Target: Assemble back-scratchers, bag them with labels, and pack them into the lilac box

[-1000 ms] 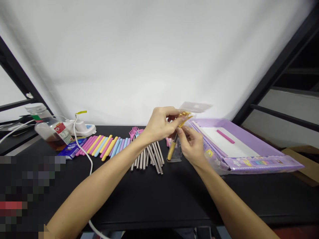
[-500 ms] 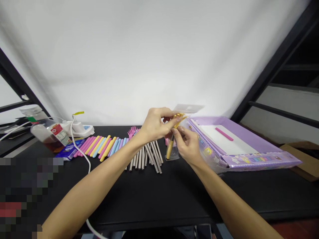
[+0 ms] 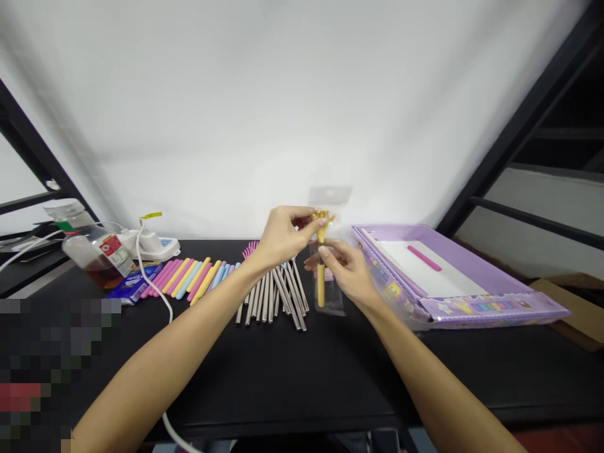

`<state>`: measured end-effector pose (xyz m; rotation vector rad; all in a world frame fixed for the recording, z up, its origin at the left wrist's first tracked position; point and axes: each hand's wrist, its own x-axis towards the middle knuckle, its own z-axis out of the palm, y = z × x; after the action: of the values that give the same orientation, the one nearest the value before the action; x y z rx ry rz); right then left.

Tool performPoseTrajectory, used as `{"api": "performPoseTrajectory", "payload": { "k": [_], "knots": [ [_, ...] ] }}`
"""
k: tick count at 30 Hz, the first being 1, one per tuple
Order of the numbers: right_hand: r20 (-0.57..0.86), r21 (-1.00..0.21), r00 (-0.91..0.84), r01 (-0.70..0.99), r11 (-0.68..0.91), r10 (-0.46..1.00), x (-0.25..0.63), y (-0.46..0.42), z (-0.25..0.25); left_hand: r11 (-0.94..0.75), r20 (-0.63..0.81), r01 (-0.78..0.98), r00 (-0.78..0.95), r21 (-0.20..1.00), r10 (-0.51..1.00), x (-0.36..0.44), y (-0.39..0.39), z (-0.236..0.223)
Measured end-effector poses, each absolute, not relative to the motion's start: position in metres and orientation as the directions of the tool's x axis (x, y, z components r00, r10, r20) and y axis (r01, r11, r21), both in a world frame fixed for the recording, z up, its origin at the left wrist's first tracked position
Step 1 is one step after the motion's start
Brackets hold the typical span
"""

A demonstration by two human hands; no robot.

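Between my hands a yellow back scratcher (image 3: pixel 321 283) stands nearly upright, claw end up and handle down. My left hand (image 3: pixel 290 234) pinches it just below the claw. Lower down, my right hand (image 3: pixel 346 267) has its thumb and fingers closed around the middle of it. A clear plastic bag (image 3: pixel 334 302) hangs at the scratcher, its hang-hole flap rising above my hands; whether the scratcher is inside or in front of it I cannot tell. Several metal rods (image 3: pixel 268 299) lie left of the bag, with pink claw heads (image 3: pixel 249 250) behind them, partly hidden by my left arm.
Several coloured handles (image 3: pixel 189 277) lie in a row at left, beside a blue packet (image 3: pixel 134 286), a bottle (image 3: pixel 99 251) and a white power strip (image 3: pixel 153 245) with a cable. At right sits a purple box (image 3: pixel 500 308) holding a pink stick (image 3: pixel 425 258), near cardboard (image 3: pixel 573 314).
The back scratcher and bag have swung from tilted to nearly upright and shifted slightly left. My right hand's fingers now reach behind the scratcher toward the left.
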<state>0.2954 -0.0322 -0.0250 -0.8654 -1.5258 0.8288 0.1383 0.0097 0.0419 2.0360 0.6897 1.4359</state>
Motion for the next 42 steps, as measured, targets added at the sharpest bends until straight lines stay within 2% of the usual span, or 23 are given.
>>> {"api": "performPoseTrajectory", "payload": {
  "k": [4,6,8,11,14,16,19,23,25,27,31,34,38,40,42],
  "knots": [
    [0.21,-0.966,-0.301,0.084,0.245,0.93,0.302,-0.038,-0.017,-0.633,0.633,-0.017,0.04,0.774,0.773,0.109,0.023,0.053],
    [0.173,-0.973,-0.364,0.084,0.217,0.915,0.304,-0.043,-0.013,-0.552,0.549,-0.067,-0.065,0.831,0.834,0.089,0.028,0.052],
    [0.199,-0.961,-0.404,0.097,0.259,0.893,0.306,-0.047,-0.01,-0.452,0.433,-0.146,-0.143,0.88,0.89,0.069,0.031,0.044],
    [0.201,-0.941,-0.517,0.134,0.31,0.832,0.309,-0.052,-0.007,-0.328,0.281,-0.246,-0.207,0.912,0.937,0.047,0.031,0.021],
    [0.092,-0.95,-0.72,0.143,0.276,0.688,0.311,-0.055,-0.008,-0.212,0.163,-0.311,-0.178,0.927,0.971,0.036,0.027,0.001],
    [0.059,-0.947,-0.776,0.156,0.282,0.628,0.311,-0.056,-0.008,-0.145,0.105,-0.347,-0.132,0.926,0.986,0.034,0.025,-0.007],
    [0.128,-0.926,-0.7,0.169,0.337,0.703,0.306,-0.054,-0.01,-0.112,0.078,-0.378,-0.103,0.919,0.992,0.035,0.022,-0.011],
    [0.273,-0.881,-0.541,0.191,0.432,0.796,0.293,-0.05,-0.016,-0.145,0.111,-0.364,-0.112,0.92,0.987,0.04,0.016,-0.012],
    [0.307,-0.887,-0.457,0.179,0.425,0.835,0.286,-0.05,-0.02,-0.156,0.118,-0.378,-0.122,0.913,0.986,0.041,0.014,-0.014],
    [0.272,-0.928,-0.401,0.13,0.348,0.875,0.279,-0.049,-0.023,-0.156,0.11,-0.407,-0.133,0.9,0.985,0.041,0.012,-0.016],
    [0.111,-0.991,-0.316,0.038,0.129,0.942,0.276,-0.047,-0.028,-0.173,0.145,-0.421,-0.098,0.891,0.985,0.041,0.011,-0.019],
    [-0.011,-0.987,-0.4,0.154,0.055,0.917,0.284,-0.047,-0.027,-0.191,0.186,-0.34,-0.045,0.921,0.981,0.044,0.01,-0.023],
    [-0.168,-0.904,-0.595,0.411,0.117,0.786,0.297,-0.048,-0.019,-0.191,0.197,-0.185,0.016,0.964,0.98,0.052,0.005,-0.028],
    [-0.122,-0.876,-0.518,0.457,0.154,0.847,0.302,-0.046,-0.016,-0.178,0.186,-0.126,0.057,0.976,0.981,0.055,0.002,-0.031],
    [0.056,-0.838,-0.29,0.506,0.203,0.955,0.306,-0.04,-0.018,-0.181,0.188,-0.064,0.113,0.981,0.976,0.058,-0.001,-0.033]
  ]
}}
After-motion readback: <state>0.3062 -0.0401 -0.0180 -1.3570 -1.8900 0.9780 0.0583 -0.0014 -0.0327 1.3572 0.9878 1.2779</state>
